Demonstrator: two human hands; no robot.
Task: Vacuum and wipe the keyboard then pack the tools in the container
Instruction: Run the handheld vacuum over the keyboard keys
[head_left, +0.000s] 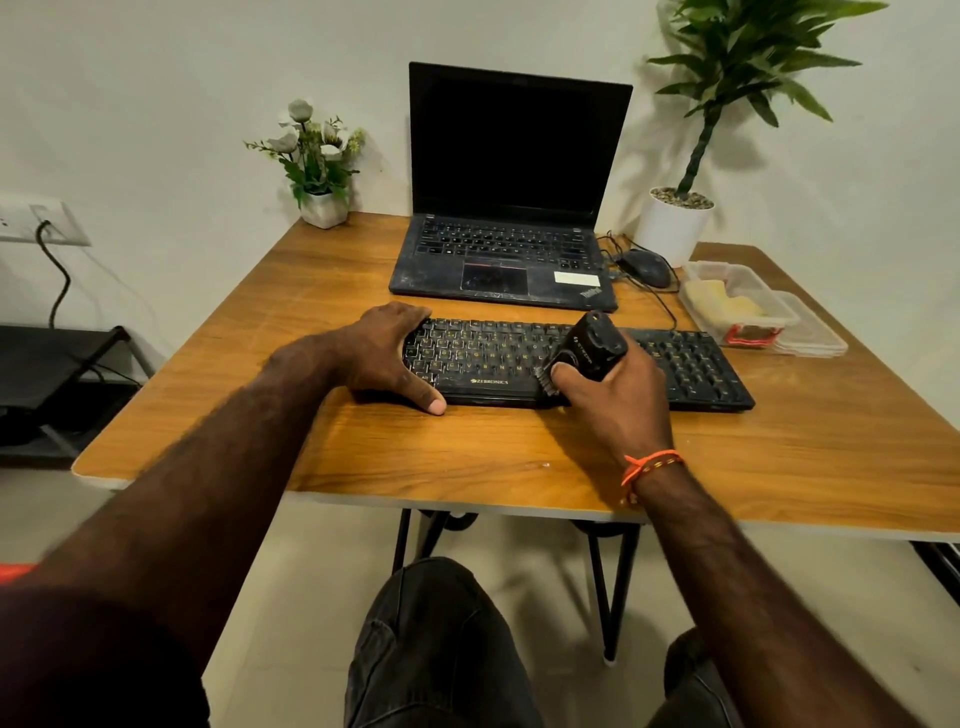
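Black keyboard (571, 364) lies flat on the wooden tabletop (467, 457), near its front edge, long side across the view. Small black handheld vacuum (589, 345) stands tilted over the middle keys, brush end down, touching the keyboard's front rows. Right hand (613, 400) grips the vacuum: fingers wrapped round its body from the right, thumb (563, 371) pressed on its near face just above the brush. Orange thread band on that wrist.

Left hand (387, 353) rests on the keyboard's left end, fingers bent over the far left corner, thumb lying on the tabletop against the front edge.

Behind the keyboard: open laptop (506, 208), screen dark. Right of it a wired mouse (647, 267), then a clear plastic container (737, 301) holding a yellow cloth, its lid beside it. Flower pot (322, 166) at back left, larger potted plant (680, 218) at back right.
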